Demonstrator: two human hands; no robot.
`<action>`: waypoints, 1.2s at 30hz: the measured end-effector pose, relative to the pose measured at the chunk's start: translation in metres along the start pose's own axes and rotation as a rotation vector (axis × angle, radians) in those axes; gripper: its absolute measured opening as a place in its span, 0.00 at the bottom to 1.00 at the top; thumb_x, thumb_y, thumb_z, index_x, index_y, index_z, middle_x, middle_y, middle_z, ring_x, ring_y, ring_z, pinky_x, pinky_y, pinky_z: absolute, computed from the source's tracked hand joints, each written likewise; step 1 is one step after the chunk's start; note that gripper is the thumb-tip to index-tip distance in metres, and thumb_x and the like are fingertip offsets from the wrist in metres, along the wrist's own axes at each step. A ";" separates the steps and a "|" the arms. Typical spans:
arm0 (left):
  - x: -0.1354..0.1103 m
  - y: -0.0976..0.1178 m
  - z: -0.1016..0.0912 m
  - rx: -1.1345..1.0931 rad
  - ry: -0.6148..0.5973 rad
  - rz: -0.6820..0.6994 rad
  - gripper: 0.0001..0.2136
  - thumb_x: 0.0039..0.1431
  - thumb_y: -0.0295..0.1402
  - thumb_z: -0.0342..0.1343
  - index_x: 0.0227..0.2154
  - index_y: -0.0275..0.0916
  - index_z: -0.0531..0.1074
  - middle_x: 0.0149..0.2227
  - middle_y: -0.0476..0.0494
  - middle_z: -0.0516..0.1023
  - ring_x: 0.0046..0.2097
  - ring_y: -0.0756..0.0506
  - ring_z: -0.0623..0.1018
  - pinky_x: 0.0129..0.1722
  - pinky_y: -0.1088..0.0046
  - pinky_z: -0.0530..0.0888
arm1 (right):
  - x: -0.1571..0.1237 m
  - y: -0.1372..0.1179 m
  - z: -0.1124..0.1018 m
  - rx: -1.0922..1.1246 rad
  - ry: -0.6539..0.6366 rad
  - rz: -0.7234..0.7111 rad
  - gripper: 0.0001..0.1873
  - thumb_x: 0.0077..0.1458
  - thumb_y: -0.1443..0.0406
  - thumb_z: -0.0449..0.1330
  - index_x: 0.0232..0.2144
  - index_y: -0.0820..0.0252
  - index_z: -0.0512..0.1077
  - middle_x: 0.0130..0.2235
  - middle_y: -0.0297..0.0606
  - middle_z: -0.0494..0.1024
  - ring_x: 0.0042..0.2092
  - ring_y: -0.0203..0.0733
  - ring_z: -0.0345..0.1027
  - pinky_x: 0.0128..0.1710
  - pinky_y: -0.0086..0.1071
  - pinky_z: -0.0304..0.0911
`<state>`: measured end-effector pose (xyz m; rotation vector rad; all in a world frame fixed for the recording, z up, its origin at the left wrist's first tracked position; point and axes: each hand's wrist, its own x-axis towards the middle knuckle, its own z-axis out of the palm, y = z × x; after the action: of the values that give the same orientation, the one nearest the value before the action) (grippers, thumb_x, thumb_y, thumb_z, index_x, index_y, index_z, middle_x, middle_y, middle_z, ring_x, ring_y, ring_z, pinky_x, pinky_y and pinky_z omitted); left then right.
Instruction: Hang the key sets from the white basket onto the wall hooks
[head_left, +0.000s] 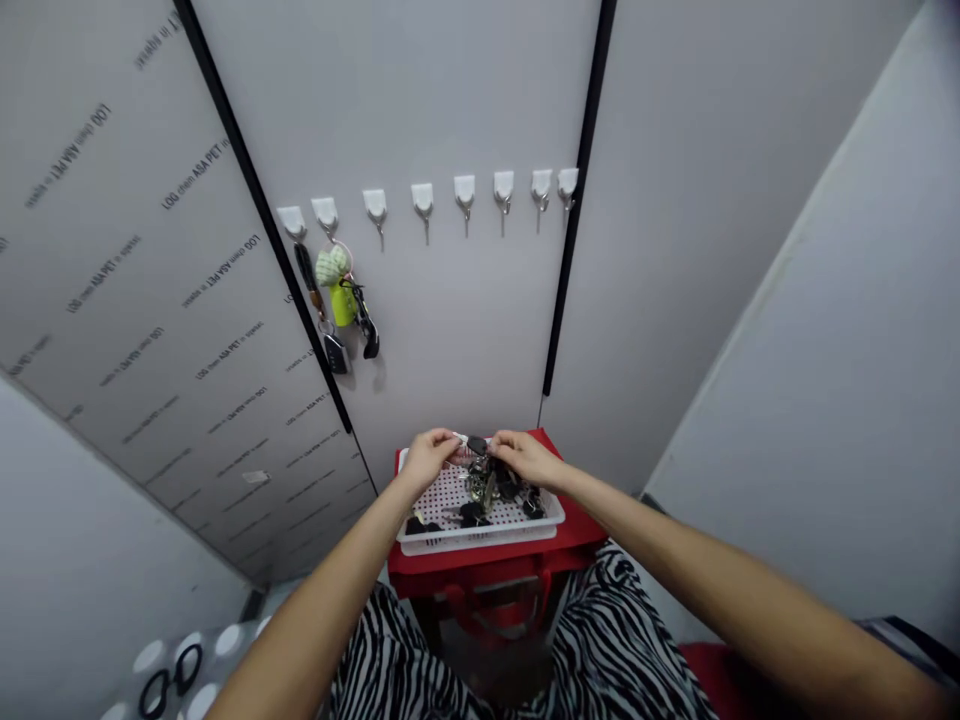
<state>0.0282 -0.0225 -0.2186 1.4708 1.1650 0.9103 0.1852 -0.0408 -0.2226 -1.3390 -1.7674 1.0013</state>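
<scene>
A white perforated basket holds several bunches of keys. Over its far side, my left hand and my right hand are close together, fingertips pinched on a bunch of keys between them. One key in this bunch has a black head; metal keys dangle below it, and where they end and those in the basket begin is hard to make out. Lower in the basket lie a black-headed key bunch near the front, and more black keys at the right.
The basket rests on a red bag above my knees. Ahead, white hooks line the pale panel; a car key and a keyring with a yellow-green tag hang at the left. White-capped bottles stand lower left.
</scene>
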 end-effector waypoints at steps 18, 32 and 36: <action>0.002 0.064 -0.014 -0.277 0.180 0.139 0.10 0.36 0.35 0.52 0.22 0.33 0.67 0.19 0.50 0.67 0.22 0.55 0.65 0.21 0.81 0.60 | 0.033 -0.082 0.005 0.260 0.172 -0.179 0.15 0.41 0.61 0.48 0.33 0.64 0.60 0.21 0.32 0.66 0.23 0.30 0.59 0.23 0.25 0.55; 0.006 0.124 -0.072 -0.231 0.288 0.484 0.10 0.36 0.31 0.51 0.26 0.34 0.69 0.29 0.46 0.72 0.32 0.51 0.69 0.33 0.76 0.65 | 0.091 -0.176 -0.014 0.288 0.297 -0.343 0.07 0.37 0.65 0.51 0.16 0.66 0.63 0.13 0.28 0.61 0.17 0.25 0.53 0.18 0.22 0.54; 0.018 0.164 -0.084 -0.052 0.333 0.523 0.11 0.39 0.28 0.48 0.28 0.34 0.69 0.31 0.45 0.72 0.34 0.51 0.69 0.35 0.75 0.65 | 0.115 -0.216 -0.025 0.258 0.340 -0.394 0.06 0.38 0.67 0.51 0.17 0.66 0.64 0.13 0.28 0.62 0.16 0.25 0.54 0.19 0.21 0.56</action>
<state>-0.0125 0.0120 -0.0418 1.6553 0.9880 1.5796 0.0871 0.0386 -0.0117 -0.8922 -1.5051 0.7055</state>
